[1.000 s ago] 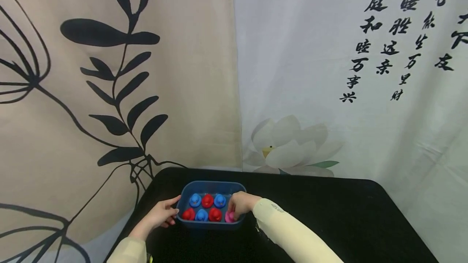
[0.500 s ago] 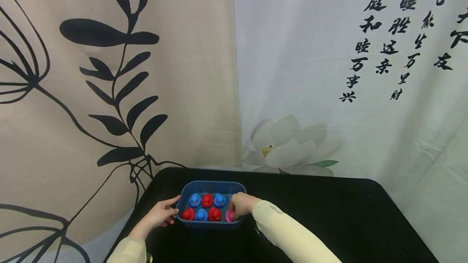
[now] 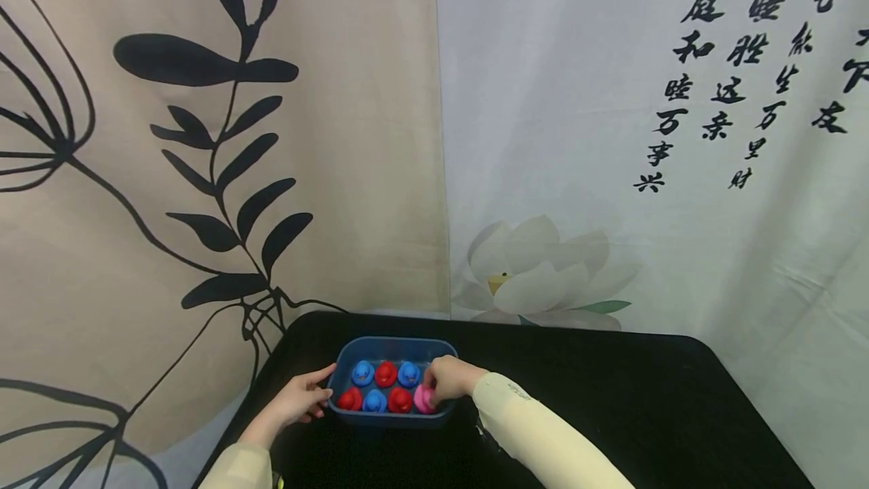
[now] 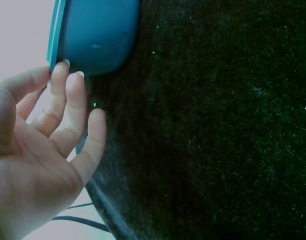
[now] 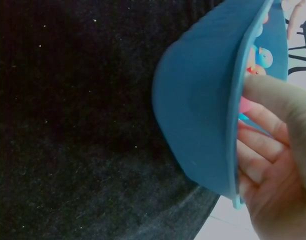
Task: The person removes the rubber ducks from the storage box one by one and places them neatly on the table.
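A blue plastic bin (image 3: 394, 419) stands on the black table, holding rubber ducks in two rows. My left hand (image 3: 299, 401) pinches its left rim between thumb and fingertips; the left wrist view shows the thumb on the rim (image 4: 54, 37) and the little finger free. Inside the right end, my right hand (image 3: 451, 378) holds a pink duck (image 3: 424, 399) in its fingers. Beside that duck sits a red duck (image 3: 400, 400), and a blue duck (image 3: 409, 373) is behind. In the right wrist view the bin's wall (image 5: 203, 95) hides the fingertips and most of the pink duck (image 5: 244, 105).
Further left in the bin are a red duck (image 3: 385, 373) and several others. The black cloth-covered table (image 3: 597, 398) stretches to the right. Behind it hangs a printed curtain (image 3: 380, 172) with plants and writing.
Between half a second ago and now, the pink duck shifts slightly left and shows more, held by my right hand. The left hand stays at the bin's rim.
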### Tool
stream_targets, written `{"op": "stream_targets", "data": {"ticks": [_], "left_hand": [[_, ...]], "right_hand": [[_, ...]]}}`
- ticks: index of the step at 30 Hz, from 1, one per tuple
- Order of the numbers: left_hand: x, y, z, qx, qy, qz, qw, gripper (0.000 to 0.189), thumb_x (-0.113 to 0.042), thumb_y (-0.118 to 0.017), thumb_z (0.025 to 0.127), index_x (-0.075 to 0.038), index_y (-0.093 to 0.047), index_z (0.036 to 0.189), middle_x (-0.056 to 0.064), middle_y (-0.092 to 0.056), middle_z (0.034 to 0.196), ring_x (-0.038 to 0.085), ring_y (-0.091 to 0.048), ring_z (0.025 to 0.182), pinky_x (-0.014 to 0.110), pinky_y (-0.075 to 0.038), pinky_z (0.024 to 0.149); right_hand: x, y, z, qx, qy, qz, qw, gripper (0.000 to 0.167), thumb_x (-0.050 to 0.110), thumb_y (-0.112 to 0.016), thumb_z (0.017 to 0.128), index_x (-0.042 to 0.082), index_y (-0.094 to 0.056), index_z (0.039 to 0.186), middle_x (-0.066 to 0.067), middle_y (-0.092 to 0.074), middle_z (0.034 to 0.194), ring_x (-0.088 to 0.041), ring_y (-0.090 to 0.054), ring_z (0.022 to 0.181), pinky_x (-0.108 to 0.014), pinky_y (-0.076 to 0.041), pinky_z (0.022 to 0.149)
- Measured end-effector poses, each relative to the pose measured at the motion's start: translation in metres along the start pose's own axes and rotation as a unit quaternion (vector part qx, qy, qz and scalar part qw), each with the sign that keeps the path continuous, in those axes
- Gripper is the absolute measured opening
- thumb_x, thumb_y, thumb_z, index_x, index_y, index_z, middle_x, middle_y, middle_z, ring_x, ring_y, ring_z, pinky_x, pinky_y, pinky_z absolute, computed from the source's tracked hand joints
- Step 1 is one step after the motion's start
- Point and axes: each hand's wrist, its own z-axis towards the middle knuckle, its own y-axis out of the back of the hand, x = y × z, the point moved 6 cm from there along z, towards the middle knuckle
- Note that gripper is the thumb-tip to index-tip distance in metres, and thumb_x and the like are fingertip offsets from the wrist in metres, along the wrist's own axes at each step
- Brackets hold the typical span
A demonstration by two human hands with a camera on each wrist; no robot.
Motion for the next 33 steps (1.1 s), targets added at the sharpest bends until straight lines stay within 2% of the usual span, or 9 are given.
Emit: {"op": "stream_targets", "data": {"ticks": [13, 20, 26, 33], "left_hand": [[-0.007, -0.002, -0.001, 0.000, -0.009, 0.010, 0.9999, 0.057, -0.015, -0.056, 0.094, -0.003, -0.037, 0.147, 0.011, -0.061, 0.085, 0.025, -0.062, 0.070, 0.038, -0.050, 0.065], [-0.005, -0.002, -0.002, -0.019, -0.001, 0.014, 0.9997, 0.056, -0.014, -0.058, 0.093, -0.004, -0.040, 0.146, 0.010, -0.061, 0.083, 0.024, -0.062, 0.069, 0.037, -0.050, 0.064], [-0.004, -0.002, -0.002, -0.035, 0.011, 0.021, 0.9991, 0.055, -0.013, -0.058, 0.093, -0.006, -0.042, 0.145, 0.010, -0.061, 0.082, 0.025, -0.061, 0.069, 0.037, -0.050, 0.063], [-0.002, 0.000, 0.000, -0.031, 0.014, 0.023, 0.9992, 0.055, -0.015, -0.058, 0.093, -0.006, -0.042, 0.145, 0.010, -0.062, 0.083, 0.025, -0.062, 0.069, 0.037, -0.050, 0.063]], "right_hand": [[-0.003, 0.006, -0.005, -0.022, 0.002, 0.042, 0.9989, 0.014, 0.016, -0.079, 0.076, 0.016, -0.069, 0.086, 0.010, -0.059, 0.078, -0.005, -0.055, 0.070, -0.022, -0.048, 0.062], [-0.008, 0.010, -0.005, -0.048, 0.027, 0.064, 0.9965, 0.012, 0.016, -0.079, 0.077, 0.016, -0.070, 0.086, 0.012, -0.061, 0.081, -0.004, -0.055, 0.074, -0.021, -0.047, 0.066], [-0.011, 0.011, -0.009, -0.054, 0.020, 0.106, 0.9927, 0.012, 0.016, -0.078, 0.079, 0.016, -0.070, 0.088, 0.010, -0.060, 0.081, -0.007, -0.055, 0.071, -0.023, -0.048, 0.062], [-0.013, 0.015, -0.011, -0.074, 0.025, 0.121, 0.9896, 0.017, 0.015, -0.079, 0.076, 0.013, -0.070, 0.090, 0.009, -0.063, 0.083, -0.005, -0.058, 0.074, -0.022, -0.050, 0.064]]}}
